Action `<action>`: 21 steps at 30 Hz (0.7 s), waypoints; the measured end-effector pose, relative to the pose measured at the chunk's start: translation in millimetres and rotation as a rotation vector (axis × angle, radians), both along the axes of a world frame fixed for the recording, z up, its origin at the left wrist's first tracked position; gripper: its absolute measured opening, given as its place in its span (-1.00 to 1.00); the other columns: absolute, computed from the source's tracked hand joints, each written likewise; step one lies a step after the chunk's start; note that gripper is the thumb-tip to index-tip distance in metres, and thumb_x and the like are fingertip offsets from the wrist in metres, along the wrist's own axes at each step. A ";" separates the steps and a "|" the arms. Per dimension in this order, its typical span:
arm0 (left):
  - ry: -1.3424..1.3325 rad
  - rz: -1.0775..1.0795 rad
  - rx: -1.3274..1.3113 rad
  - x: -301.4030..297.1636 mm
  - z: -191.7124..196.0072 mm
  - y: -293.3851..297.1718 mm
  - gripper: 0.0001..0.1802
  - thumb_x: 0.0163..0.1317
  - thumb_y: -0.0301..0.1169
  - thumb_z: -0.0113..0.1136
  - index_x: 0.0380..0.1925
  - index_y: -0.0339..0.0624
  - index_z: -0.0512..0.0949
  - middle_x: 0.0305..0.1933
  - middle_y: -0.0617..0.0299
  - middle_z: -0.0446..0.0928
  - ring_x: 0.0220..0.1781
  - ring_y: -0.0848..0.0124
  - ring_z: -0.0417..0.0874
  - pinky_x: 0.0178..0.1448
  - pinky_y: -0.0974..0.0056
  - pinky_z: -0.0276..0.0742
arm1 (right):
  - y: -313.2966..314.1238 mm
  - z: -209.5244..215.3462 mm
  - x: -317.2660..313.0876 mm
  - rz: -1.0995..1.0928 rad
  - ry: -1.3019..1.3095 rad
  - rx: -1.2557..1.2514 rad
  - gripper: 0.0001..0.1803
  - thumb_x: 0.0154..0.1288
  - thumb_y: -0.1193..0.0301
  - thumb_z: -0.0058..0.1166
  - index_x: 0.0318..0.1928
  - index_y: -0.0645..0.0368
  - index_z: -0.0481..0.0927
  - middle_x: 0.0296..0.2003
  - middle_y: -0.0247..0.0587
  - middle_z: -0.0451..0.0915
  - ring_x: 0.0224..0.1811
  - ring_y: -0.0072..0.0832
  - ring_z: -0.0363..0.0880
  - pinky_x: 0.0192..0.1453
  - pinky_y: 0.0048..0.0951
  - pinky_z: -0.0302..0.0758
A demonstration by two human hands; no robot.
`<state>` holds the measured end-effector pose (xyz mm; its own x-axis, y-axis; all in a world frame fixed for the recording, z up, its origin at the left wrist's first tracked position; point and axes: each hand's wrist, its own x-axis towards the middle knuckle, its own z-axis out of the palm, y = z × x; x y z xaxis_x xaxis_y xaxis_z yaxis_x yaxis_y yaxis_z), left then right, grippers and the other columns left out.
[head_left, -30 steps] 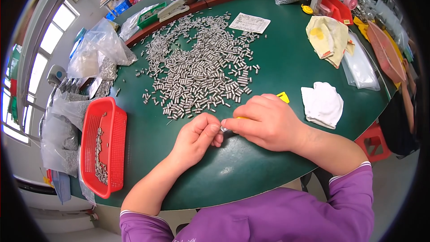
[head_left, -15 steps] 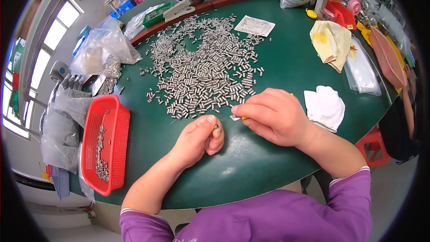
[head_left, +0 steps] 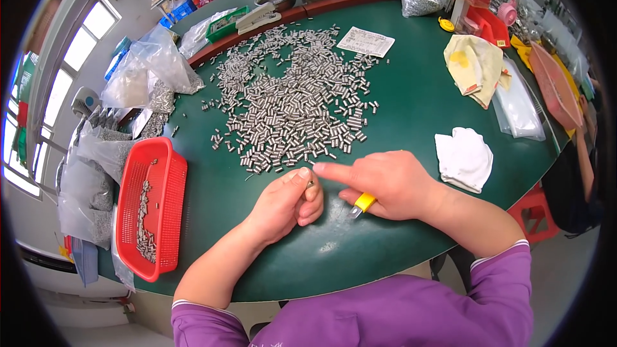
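Note:
My left hand (head_left: pixel 277 204) is closed, its thumb and fingers pinching a small metal cylinder (head_left: pixel 311 184). Just to its right, my right hand (head_left: pixel 393 183) grips a yellow utility knife (head_left: pixel 365 203) under the palm, with the blade pointing down and to the left. The index finger of that hand stretches out to the near edge of a large pile of small metal cylinders (head_left: pixel 289 112), close to my left thumb. It seems to touch a cylinder there; the contact is too small to make out.
A red basket (head_left: pixel 172 218) with some cylinders stands at the left of the green table (head_left: pixel 405 96), beside filled plastic bags (head_left: pixel 96 183). A white cloth (head_left: pixel 464 159), a yellowish cloth (head_left: pixel 475 67) and clear bags (head_left: pixel 517 106) lie right. A printed paper (head_left: pixel 366 41) lies behind the pile.
My right hand has turned, swinging the knife blade down and nearer me. Its index finger now stretches left toward the pile's edge. My left hand has barely moved.

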<state>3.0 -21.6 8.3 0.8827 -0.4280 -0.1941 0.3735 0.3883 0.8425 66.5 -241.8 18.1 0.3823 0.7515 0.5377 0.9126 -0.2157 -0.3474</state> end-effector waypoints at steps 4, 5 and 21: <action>-0.018 0.006 0.013 0.8 -1.3 -0.1 -0.57 0.56 -0.10 -0.27 -0.45 -0.11 0.32 -0.62 0.29 0.27 -0.58 0.47 0.24 -0.45 0.38 0.22 | 0.7 -4.7 -3.2 0.010 -0.007 0.001 -0.58 0.18 0.34 0.25 0.08 -0.07 0.57 -0.50 -0.38 0.53 -0.43 -0.39 0.59 -0.39 -0.34 0.52; -0.055 -0.003 0.004 1.8 -3.1 1.2 -0.57 0.56 -0.10 -0.27 -0.44 -0.11 0.32 -0.60 0.28 0.28 -0.56 0.47 0.25 -0.44 0.38 0.23 | -0.1 -7.5 -0.3 0.011 -0.007 -0.001 -0.58 0.18 0.34 0.25 0.08 -0.07 0.57 -0.50 -0.38 0.53 -0.43 -0.39 0.59 -0.39 -0.34 0.52; -0.090 0.316 0.100 2.1 -9.2 -1.7 -0.87 0.33 -0.56 0.14 -0.17 -0.14 0.45 -0.16 0.20 0.56 -0.14 0.44 0.59 -0.03 0.36 0.54 | -5.2 -2.3 4.0 -0.172 0.295 0.032 -0.73 0.28 0.35 0.05 -0.05 0.13 0.44 -0.15 -0.14 0.57 -0.14 -0.10 0.58 -0.05 -0.15 0.51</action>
<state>5.1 -23.3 -0.9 0.9840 -0.1139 -0.1369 0.1708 0.3868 0.9062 70.4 -247.1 15.8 0.6446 0.6468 0.4076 0.7231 -0.3428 -0.5997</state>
